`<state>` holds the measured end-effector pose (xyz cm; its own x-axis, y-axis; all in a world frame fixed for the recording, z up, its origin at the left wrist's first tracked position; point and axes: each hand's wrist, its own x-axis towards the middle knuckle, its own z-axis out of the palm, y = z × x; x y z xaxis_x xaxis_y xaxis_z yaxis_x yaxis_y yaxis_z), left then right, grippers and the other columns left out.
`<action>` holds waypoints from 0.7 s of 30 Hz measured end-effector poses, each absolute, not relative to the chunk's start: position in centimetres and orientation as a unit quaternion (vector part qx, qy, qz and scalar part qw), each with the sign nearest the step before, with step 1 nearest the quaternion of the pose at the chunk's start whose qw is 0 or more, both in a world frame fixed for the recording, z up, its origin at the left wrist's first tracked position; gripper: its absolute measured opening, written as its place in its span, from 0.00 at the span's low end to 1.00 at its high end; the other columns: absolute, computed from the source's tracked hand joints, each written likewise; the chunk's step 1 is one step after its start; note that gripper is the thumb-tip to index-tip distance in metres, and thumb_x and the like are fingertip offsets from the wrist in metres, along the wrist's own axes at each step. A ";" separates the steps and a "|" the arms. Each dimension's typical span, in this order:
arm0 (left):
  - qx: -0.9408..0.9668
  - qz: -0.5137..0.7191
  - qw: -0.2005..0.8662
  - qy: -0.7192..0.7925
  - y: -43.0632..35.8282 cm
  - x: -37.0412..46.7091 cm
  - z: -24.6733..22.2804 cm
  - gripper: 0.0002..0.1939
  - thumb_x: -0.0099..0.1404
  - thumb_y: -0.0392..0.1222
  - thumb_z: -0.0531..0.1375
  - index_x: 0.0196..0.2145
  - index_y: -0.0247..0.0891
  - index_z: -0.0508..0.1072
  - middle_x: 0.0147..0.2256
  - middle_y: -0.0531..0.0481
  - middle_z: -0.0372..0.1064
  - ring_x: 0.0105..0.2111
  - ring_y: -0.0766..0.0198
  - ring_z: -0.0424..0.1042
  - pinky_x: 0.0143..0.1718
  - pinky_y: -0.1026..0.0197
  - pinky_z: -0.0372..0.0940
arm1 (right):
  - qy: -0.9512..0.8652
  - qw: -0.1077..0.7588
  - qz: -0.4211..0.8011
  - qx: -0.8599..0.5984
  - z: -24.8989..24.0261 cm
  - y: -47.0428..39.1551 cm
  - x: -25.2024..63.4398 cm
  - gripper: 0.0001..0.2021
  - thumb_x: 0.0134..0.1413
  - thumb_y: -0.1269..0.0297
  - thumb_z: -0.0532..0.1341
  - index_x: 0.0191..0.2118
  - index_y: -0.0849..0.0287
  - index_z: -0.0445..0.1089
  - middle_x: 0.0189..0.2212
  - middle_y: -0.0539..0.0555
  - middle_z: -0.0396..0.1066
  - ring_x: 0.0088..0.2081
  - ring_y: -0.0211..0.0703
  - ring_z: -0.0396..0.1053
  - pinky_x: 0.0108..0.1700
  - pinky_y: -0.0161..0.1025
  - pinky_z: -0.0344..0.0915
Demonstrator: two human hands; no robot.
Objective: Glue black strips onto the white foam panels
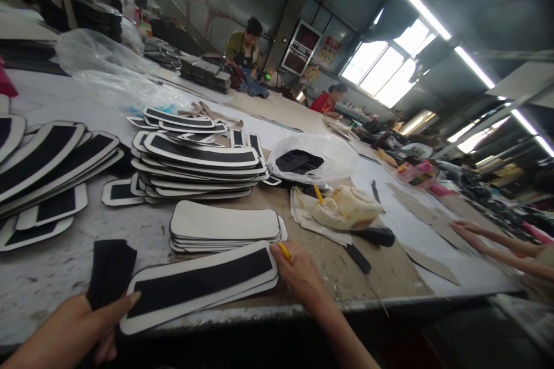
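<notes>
My left hand [82, 323] is closed around a black strip of material [111, 265], which stands up beyond the fingers. Its thumb reaches the left end of a curved white panel with a black centre [203, 279], lying at the table's near edge on similar panels. At that panel's right end is my right hand [299, 274], closed on a thin yellow stick-like tool [284, 251]; the rest of the tool is hidden. Just behind lies a stack of plain white panels [225, 220].
Black-and-white panels [201, 153] are piled behind, with more panels [47, 167] at left. A cut-open plastic container [348, 207] with a yellow stick stands right of centre, near a clear bag [341, 155]. A co-worker's hands [470, 233] rest at far right.
</notes>
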<state>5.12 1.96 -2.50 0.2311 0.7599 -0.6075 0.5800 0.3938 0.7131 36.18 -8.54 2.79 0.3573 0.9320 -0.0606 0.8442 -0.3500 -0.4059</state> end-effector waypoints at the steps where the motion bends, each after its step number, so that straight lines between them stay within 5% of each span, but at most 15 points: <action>1: 0.551 0.064 0.570 0.606 2.0 5.2 -2.1 0.31 0.47 0.64 0.57 0.00 0.42 0.60 0.06 0.48 0.60 0.15 0.56 0.65 0.31 0.55 0.61 | -0.543 0.170 0.137 -0.811 2.7 -8.5 35.9 0.19 0.62 0.57 0.45 0.29 0.59 0.68 0.28 0.53 0.67 0.31 0.40 0.65 0.36 0.34 0.58; 9: 0.532 0.140 0.611 0.570 1.3 5.6 -0.4 0.26 0.52 0.54 0.55 0.02 0.41 0.61 0.06 0.49 0.58 0.13 0.59 0.64 0.25 0.59 0.62 | -0.553 0.275 0.041 -0.786 2.0 -9.3 34.6 0.17 0.58 0.53 0.50 0.38 0.58 0.70 0.34 0.57 0.69 0.37 0.48 0.67 0.41 0.41 0.59; 17: 0.532 0.176 0.612 0.558 0.8 5.2 0.5 0.27 0.54 0.56 0.55 0.04 0.41 0.58 0.08 0.50 0.60 0.15 0.62 0.64 0.27 0.61 0.61 | -0.434 0.343 0.239 -0.798 4.0 -8.8 33.3 0.17 0.48 0.48 0.58 0.32 0.59 0.67 0.26 0.51 0.70 0.29 0.44 0.66 0.32 0.37 0.62; 21: 0.460 0.252 0.631 0.571 1.0 4.6 1.7 0.21 0.50 0.59 0.60 0.28 0.36 0.73 0.08 0.59 0.55 0.14 0.65 0.60 0.24 0.64 0.57 | -0.383 0.423 0.276 -0.773 5.4 -8.8 33.0 0.17 0.44 0.49 0.61 0.30 0.60 0.69 0.25 0.50 0.70 0.28 0.42 0.67 0.29 0.33 0.62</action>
<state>4.58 1.05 1.68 0.2205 0.8443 -0.4885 0.2073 0.4488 0.8693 32.96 -8.79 5.43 0.5538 0.8262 -0.1034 0.3589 -0.3489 -0.8657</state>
